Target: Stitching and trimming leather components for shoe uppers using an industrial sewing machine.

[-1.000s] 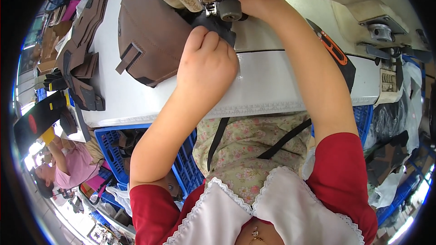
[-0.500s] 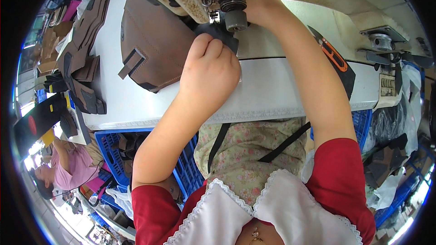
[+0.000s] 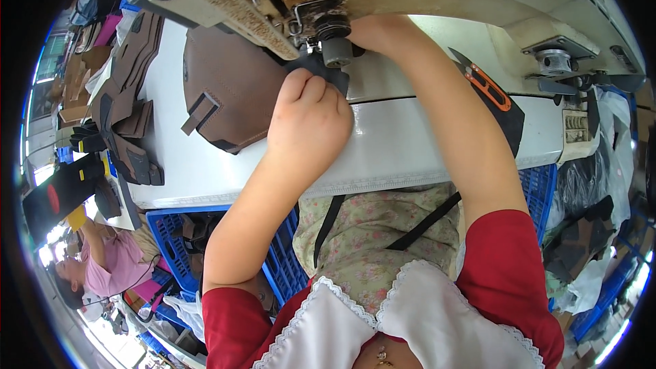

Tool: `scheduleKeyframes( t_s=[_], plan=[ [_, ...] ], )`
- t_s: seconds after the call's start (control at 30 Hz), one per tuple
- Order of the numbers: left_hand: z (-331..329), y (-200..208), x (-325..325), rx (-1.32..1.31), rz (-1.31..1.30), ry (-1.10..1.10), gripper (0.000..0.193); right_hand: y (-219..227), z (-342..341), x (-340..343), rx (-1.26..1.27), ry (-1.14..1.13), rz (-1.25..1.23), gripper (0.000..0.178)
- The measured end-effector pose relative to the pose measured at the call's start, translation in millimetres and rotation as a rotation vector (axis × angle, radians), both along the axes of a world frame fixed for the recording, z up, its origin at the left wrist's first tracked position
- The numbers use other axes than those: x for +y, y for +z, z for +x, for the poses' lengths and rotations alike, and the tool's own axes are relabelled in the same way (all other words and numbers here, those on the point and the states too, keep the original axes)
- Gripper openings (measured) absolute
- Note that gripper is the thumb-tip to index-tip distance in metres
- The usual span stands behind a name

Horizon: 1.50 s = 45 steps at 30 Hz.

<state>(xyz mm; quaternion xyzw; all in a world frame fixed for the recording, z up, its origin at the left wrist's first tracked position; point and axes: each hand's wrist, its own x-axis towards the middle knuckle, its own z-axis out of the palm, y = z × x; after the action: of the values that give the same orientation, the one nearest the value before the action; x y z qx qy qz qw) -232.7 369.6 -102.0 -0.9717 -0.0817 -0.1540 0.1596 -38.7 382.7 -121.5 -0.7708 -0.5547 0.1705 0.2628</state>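
Observation:
A sewing machine (image 3: 335,39) reaches across the top of the view, its foot over a dark piece of material (image 3: 331,76). My left hand (image 3: 311,111) is closed on the near edge of that dark piece, knuckles up and fingertips hidden. My right hand (image 3: 374,31) reaches behind the machine's head, and its fingers are out of sight. A brown leather-like panel (image 3: 236,89) with a stitched line and a small strap loop lies flat left of my left hand. Whether the dark piece is joined to it I cannot tell.
Orange-handled thread snips (image 3: 490,89) lie on a black piece right of my right forearm. Stacked brown cut pieces (image 3: 130,55) line the table's left end. Blue crates (image 3: 167,239) stand below the table edge. Another person (image 3: 113,260) in pink is at the far left.
The machine, table and panel appear slightly lower in the picture, as the view has shifted. Both hands keep about the same places at the machine.

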Motion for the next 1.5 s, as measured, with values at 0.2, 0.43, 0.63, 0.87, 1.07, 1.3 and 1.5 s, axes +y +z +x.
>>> scheduleKeyframes(
  t_s=[0.2, 0.43, 0.63, 0.87, 1.07, 1.3, 1.5],
  plan=[
    [-4, 5, -2, 0.127, -0.014, 0.045, 0.023, 1, 0, 0, 0.057, -0.037, -0.085, 0.046],
    [0, 1, 1, -0.018, 0.005, -0.016, 0.009, -9, -1, 1, 0.060, -0.035, 0.027, 0.042],
    [2, -2, -4, -0.047, 0.016, 0.034, 0.010, -6, 3, 1, 0.047, 0.012, -0.055, 0.043],
    [1, -5, -14, -0.066, -0.010, 0.143, 0.017, 3, 4, -7, 0.151, 0.039, -0.152, 0.050],
    [-22, -3, -36, -0.177, -0.179, 0.359, 0.042, -3, 6, -2, 0.147, 0.059, -0.101, 0.050],
    [-29, -15, -30, -0.222, -0.203, 0.388, 0.027, 14, 0, -1, -0.077, 0.155, -0.199, 0.045],
    [-27, -19, -27, -0.257, -0.200, 0.367, 0.024, 2, -3, 6, -0.082, 0.115, -0.188, 0.055]
  ],
)
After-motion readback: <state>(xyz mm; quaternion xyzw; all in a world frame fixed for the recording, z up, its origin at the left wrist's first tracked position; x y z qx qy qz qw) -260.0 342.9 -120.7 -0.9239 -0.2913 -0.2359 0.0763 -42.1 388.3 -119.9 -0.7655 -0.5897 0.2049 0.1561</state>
